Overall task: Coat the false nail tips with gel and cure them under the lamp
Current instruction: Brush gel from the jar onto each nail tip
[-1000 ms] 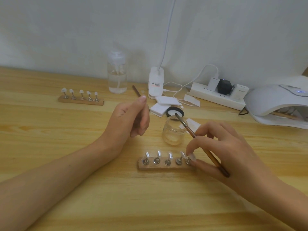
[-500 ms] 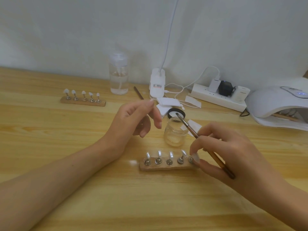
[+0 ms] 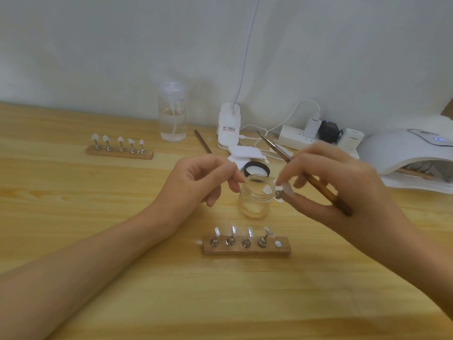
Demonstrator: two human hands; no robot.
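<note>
The open glass jar (image 3: 257, 198) stands lidless on the wooden table (image 3: 73, 197). It is clear, round and short, and what lies at its bottom cannot be told. Its black lid (image 3: 256, 171) lies just behind it. Further behind and to the left, a clear plastic pump bottle (image 3: 172, 116) is partly filled with clear liquid.

In front of the jar lies a wooden holder strip (image 3: 246, 250) with four metal stands (image 3: 214, 242), each carrying a clear tip, and one white spot (image 3: 278, 244) at its right end. Far left of the jar, a second strip (image 3: 119, 153) carries five white tips.

Just right of the jar's rim, the right hand (image 3: 343, 192) pinches one nail tip (image 3: 284, 187) on its stand between thumb and forefinger, with a brown brush (image 3: 316, 182) tucked through its fingers. Left of the jar, the left hand (image 3: 201, 177) hovers with its fingers loosely curled and nothing visible in them. The two hands are apart.

Right of the jar sits the white domed curing lamp (image 3: 402, 153), with another wooden strip in its opening.
</note>
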